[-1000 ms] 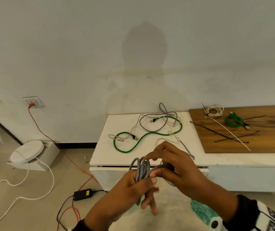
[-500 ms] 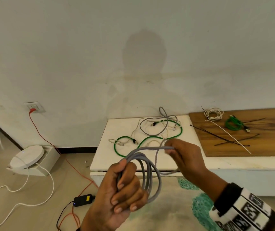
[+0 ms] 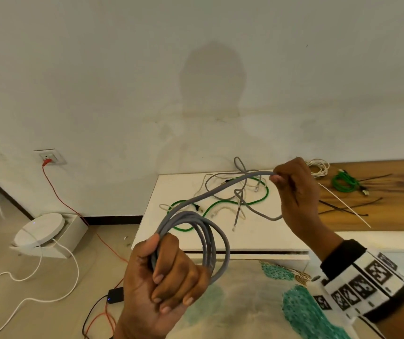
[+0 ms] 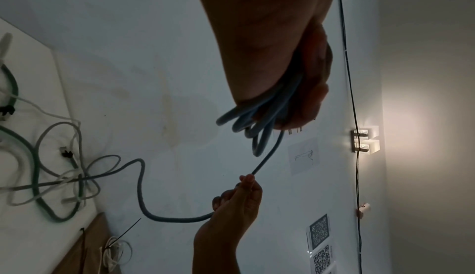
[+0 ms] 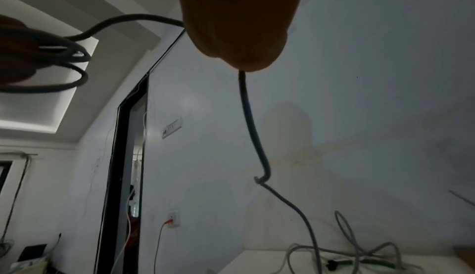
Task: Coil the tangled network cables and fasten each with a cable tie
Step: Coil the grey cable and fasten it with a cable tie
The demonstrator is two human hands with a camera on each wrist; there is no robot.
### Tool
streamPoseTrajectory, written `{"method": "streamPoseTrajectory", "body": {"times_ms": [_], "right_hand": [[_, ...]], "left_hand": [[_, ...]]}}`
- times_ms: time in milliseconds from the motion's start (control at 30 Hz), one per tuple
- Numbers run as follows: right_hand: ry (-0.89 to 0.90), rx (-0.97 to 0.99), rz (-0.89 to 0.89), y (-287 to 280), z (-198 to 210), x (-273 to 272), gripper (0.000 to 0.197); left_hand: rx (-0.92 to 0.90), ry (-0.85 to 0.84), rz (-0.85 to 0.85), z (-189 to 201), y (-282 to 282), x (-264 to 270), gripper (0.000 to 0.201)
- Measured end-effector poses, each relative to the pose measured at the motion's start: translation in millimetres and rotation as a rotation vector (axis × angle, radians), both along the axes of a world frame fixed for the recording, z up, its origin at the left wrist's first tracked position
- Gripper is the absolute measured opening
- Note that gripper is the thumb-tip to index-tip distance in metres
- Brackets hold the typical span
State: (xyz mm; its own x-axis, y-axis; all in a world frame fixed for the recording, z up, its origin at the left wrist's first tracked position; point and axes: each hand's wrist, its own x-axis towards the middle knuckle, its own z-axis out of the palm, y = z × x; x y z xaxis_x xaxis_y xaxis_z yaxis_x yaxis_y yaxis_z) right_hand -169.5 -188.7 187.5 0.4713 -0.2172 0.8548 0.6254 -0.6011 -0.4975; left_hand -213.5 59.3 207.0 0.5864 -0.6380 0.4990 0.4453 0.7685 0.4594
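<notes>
My left hand (image 3: 161, 282) grips a coil of grey network cable (image 3: 210, 241) with several loops, held low in front of the white table (image 3: 257, 243). The cable's free length runs up and right to my right hand (image 3: 293, 189), which grips it above the table; its tail drops back to the tabletop. In the left wrist view the grey coil (image 4: 259, 124) hangs from the fist and the right hand (image 4: 241, 195) holds the strand. A tangle of green cable (image 3: 220, 206) and pale cables (image 3: 208, 182) lies on the table.
A wooden board (image 3: 391, 192) on the right carries a coiled white cable (image 3: 319, 167), a coiled green cable (image 3: 342, 183), and black and white cable ties (image 3: 342, 209). On the floor left are a white round device (image 3: 39, 228), a red wire (image 3: 73, 206) and a black adapter (image 3: 115, 294).
My right hand has drawn the grey cable up and to the right, away from the coil. The left hand has turned and shifted right, showing the loops wide.
</notes>
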Motion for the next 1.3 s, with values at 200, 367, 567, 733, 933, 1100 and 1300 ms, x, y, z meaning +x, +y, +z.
{"method": "streamPoseTrajectory", "body": {"times_ms": [200,367,567,733,933,1100,1300], "right_hand": [[-0.032,0.064,0.038,18.7,30.9,-2.7,0.020],[0.320,-0.078,0.028,45.0,14.0,-9.7,0.023],[0.639,-0.192,0.206,96.8,-45.9,-34.8,0.034],[0.794,-0.457,0.339,113.3,-44.5,-52.9,0.030],[0.794,-0.744,0.429,114.2,-31.9,-64.6,0.034],[0.635,-0.983,0.451,106.4,-33.6,-63.2,0.023],[0.481,-1.241,0.326,90.9,-34.8,-60.1,0.028]], "left_hand": [[-0.076,-0.035,0.085,9.7,1.0,-2.8,0.038],[-0.091,-0.050,0.276,15.7,12.9,1.7,0.037],[0.369,-0.061,0.817,7.5,8.9,-7.0,0.042],[0.534,-0.141,1.073,-4.4,7.5,9.4,0.060],[0.756,-0.399,1.217,-34.1,5.0,14.6,0.045],[1.205,-0.808,1.181,-46.9,-1.3,15.0,0.075],[1.701,-1.067,0.821,-49.4,9.3,25.7,0.096]]}}
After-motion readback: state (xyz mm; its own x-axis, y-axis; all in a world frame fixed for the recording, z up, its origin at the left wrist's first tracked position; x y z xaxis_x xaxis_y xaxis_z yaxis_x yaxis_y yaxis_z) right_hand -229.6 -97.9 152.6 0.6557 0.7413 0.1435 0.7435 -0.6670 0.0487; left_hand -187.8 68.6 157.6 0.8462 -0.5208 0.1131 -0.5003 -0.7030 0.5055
